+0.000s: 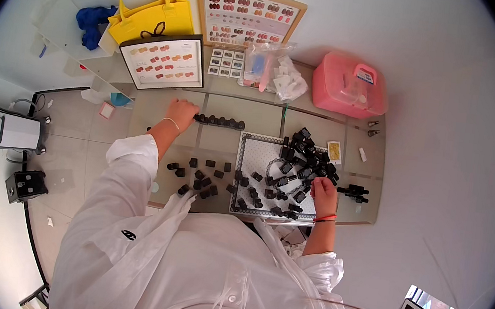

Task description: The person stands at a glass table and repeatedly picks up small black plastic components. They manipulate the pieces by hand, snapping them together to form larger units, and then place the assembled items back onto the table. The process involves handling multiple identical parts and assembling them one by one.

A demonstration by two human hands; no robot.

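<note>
My left hand (183, 114) reaches to the far left of the table, its fingertips closed on a small black nail polish bottle (198, 117). That bottle is at the left end of a straight row of black bottles (222, 122). My right hand (323, 194) rests, fingers curled, at the right edge of a heap of black nail polish bottles (304, 152); whatever its fingers hold is hidden. The heap lies on a white dotted mat (254, 149) with a dark lacy border. More black bottles (208, 180) are scattered left of the mat, standing or lying.
Along the back stand a yellow bag (181, 16), two framed colour charts (163, 62) (247, 20), clear plastic packets (289, 80) and a pink case (347, 86). A small gold-coloured card (334, 151) and a few black bottles (356, 193) lie at the right.
</note>
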